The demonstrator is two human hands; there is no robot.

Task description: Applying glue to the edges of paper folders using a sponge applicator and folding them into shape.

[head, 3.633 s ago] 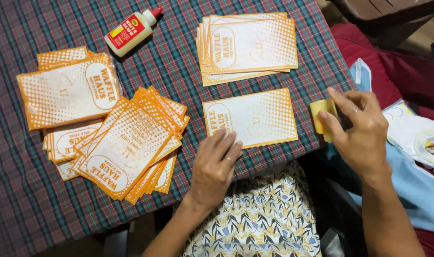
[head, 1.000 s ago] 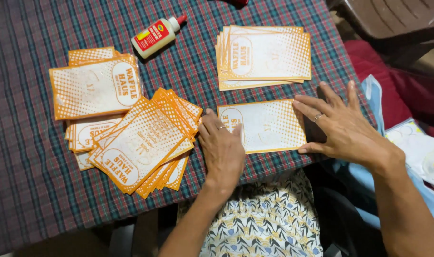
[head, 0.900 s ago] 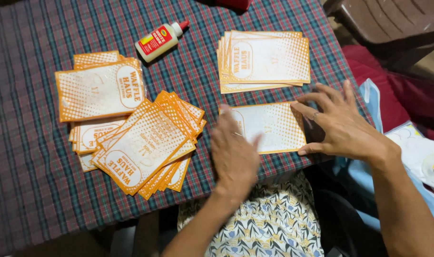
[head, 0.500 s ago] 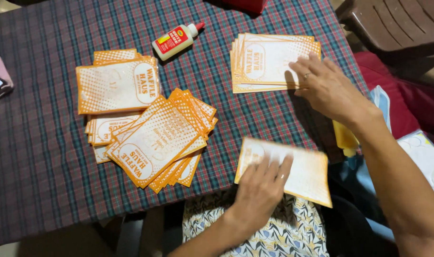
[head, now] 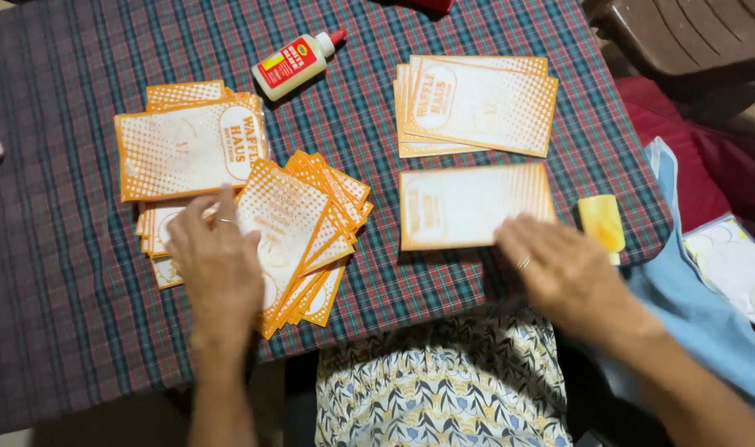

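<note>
The left hand (head: pixel 218 263) lies flat and open, fingers spread, on top of a fanned pile of orange-and-white paper bags (head: pixel 307 236) at the near left of the surface (head: pixel 63 273), which is covered by a dark plaid cloth. It grips nothing; the palm presses on the topmost bag of the fan. A ring shows on one finger.

The right hand (head: pixel 560 269) is open too, fingers loosely extended, blurred by motion. Its fingertips touch the near right corner of a single bag (head: pixel 468 207) that lies flat by itself near the front edge of the surface. It does not clasp the bag.

Just right of the single bag lies a small yellow block (head: pixel 602 223), apart from the hand. Behind the single bag sits a neat stack of the same bags (head: pixel 477 103). At the far left another stack (head: pixel 187 145) lies partly under the fan. A glue bottle (head: pixel 297 64) with a red label and red cap lies on its side between the two far stacks.

Beyond the right edge of the surface lie blue cloth (head: pixel 692 306) and red cloth (head: pixel 700 165), with a brown plastic chair (head: pixel 684 33) behind.
</note>
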